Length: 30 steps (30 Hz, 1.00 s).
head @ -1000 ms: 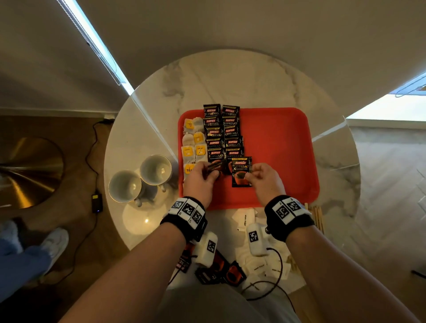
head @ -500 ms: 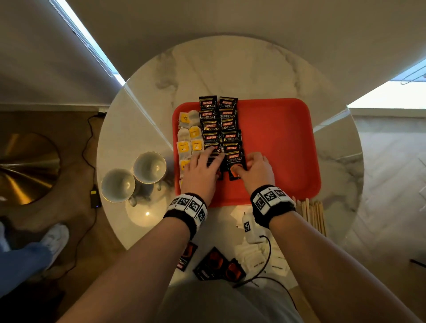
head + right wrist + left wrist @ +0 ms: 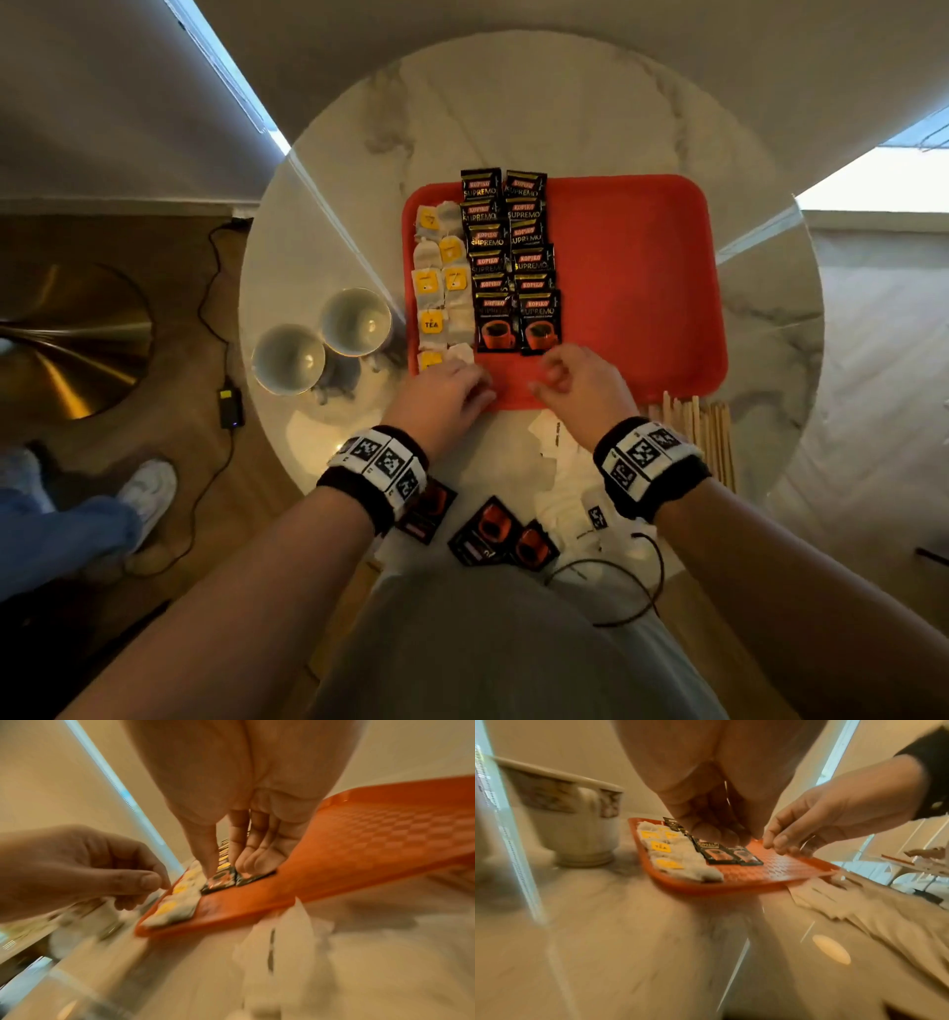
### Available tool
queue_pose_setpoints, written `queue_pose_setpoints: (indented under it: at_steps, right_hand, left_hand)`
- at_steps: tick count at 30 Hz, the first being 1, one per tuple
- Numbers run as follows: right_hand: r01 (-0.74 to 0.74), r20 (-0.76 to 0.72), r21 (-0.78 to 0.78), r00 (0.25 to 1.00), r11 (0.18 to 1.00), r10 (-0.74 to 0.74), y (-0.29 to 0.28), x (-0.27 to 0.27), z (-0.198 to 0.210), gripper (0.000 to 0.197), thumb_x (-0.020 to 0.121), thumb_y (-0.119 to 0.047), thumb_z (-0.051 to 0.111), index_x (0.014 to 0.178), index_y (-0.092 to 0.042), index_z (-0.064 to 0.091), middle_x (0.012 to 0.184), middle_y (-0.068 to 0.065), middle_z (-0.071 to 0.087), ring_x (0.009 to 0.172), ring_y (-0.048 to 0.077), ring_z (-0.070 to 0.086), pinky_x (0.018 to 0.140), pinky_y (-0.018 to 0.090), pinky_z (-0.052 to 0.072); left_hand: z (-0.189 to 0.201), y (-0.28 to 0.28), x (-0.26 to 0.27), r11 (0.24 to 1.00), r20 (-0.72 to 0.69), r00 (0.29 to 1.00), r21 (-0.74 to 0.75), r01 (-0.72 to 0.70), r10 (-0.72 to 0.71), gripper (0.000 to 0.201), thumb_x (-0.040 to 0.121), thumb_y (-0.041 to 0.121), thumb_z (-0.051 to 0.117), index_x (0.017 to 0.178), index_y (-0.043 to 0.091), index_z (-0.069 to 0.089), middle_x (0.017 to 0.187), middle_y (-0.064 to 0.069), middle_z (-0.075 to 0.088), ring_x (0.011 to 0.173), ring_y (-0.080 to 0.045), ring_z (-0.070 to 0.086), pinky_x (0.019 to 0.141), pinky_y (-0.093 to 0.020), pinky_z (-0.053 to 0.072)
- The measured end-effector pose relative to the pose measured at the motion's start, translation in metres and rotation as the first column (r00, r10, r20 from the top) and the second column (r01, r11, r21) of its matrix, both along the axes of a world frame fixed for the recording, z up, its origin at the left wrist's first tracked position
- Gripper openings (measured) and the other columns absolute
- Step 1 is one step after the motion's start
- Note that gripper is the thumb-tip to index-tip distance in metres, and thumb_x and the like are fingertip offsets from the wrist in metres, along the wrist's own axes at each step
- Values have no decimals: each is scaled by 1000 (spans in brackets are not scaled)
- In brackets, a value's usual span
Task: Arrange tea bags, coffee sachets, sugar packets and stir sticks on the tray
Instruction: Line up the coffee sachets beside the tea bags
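Head view: both hands hover loosely curled and empty over the near edge of the red plastic tray [image 3: 642, 288], left hand [image 3: 441, 393], right hand [image 3: 583, 385]. Black coffee sachets [image 3: 513, 267] lie in two columns on it beside yellow-tagged tea bags [image 3: 439, 288]. Wooden stir sticks [image 3: 703, 437] lie on the marble desk [image 3: 565, 103].

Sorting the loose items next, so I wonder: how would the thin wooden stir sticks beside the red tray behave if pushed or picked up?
The thin wooden stir sticks look stiff and light. Lying loose side by side on the marble table, they would probably scatter if pushed. Being so slim, they seem snappable if squeezed.
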State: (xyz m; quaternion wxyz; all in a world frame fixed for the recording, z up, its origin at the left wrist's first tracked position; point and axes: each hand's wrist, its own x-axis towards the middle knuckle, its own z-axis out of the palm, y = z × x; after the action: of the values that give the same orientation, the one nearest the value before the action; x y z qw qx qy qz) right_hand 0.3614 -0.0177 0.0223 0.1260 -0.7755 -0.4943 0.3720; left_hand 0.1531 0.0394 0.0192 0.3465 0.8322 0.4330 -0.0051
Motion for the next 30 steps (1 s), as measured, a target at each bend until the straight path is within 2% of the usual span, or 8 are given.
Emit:
queue_pose_setpoints:
  at_steps: [3, 8, 12, 15, 18, 24, 27, 30]
  right_hand:
    - [-299, -111, -128, 952, 946, 286, -33, -22, 10, 28, 88, -30, 76, 112, -21, 65, 103, -6, 61, 92, 16, 61, 87, 39, 54]
    - [-770, -8, -251, 607, 586, 795, -69, -51, 7, 59, 87, -34, 75, 139, -27, 48, 129, 0, 51, 119, 21, 49, 98, 37, 46]
    - [-852, 92, -314, 412, 419, 907, -87, -65, -7, 93, 74, -32, 84, 151, -27, 32, 139, 8, 37, 126, 28, 39, 103, 43, 43]
    - [-875, 179, -304, 335, 376, 925, -90, -75, -10, 84, 78, -28, 80, 149, -24, 35, 145, 10, 35, 130, 31, 37, 106, 44, 38]
    - [-906, 277, -241, 280, 349, 919, -88, -79, -10, 63, 78, -22, 79, 136, -19, 53, 138, 10, 49, 119, 32, 49, 98, 45, 46]
    - [-878, 239, -223, 372, 424, 897, -82, -82, -11, 43, 95, -11, 56, 137, -13, 46, 129, 10, 59, 116, 32, 52, 98, 42, 41]
    - [-774, 99, -221, 587, 593, 803, -74, -77, -4, 37, 93, -15, 62, 128, -15, 53, 121, 9, 59, 112, 30, 56, 94, 42, 45]
    - [-510, -88, -153, 860, 847, 502, -62, -64, 11, 28, 95, -22, 65, 123, -18, 59, 115, 3, 63, 108, 25, 61, 92, 38, 48]
  left_hand:
    - [0, -28, -38, 996, -130, 989, -68, 58, -67, 27, 95, 41, 56, 107, 19, 65, 107, -1, 65, 102, -25, 62, 81, -37, 52]
    - [-14, -63, -81, 982, -395, 910, -176, 64, -130, 65, 82, 49, 73, 135, 25, 44, 133, -1, 43, 119, -25, 48, 87, -42, 54]
    - [-22, -74, -91, 989, -372, 925, -147, 23, -77, 56, 87, 40, 70, 134, 22, 45, 136, -4, 41, 120, -26, 45, 90, -43, 52]
    - [-23, -75, -95, 988, -325, 946, -142, -52, 3, 51, 89, 31, 70, 134, 18, 51, 135, -7, 43, 120, -28, 45, 96, -42, 49]
    - [-21, -75, -96, 980, -280, 956, -143, -138, 93, 44, 89, 25, 70, 128, 15, 52, 129, -8, 49, 117, -29, 48, 94, -43, 48]
    - [-12, -73, -97, 929, -174, 949, -218, -298, 264, 24, 94, 22, 65, 113, 17, 52, 108, -8, 64, 98, -31, 61, 82, -39, 49]
    - [-4, -71, -100, 859, -71, 909, -306, -411, 410, 21, 91, 24, 70, 110, 22, 60, 103, -2, 67, 94, -23, 62, 77, -29, 47]
    - [-2, -69, -100, 783, 34, 846, -399, -477, 532, 18, 93, 27, 69, 110, 26, 66, 96, 2, 71, 87, -17, 66, 73, -25, 46]
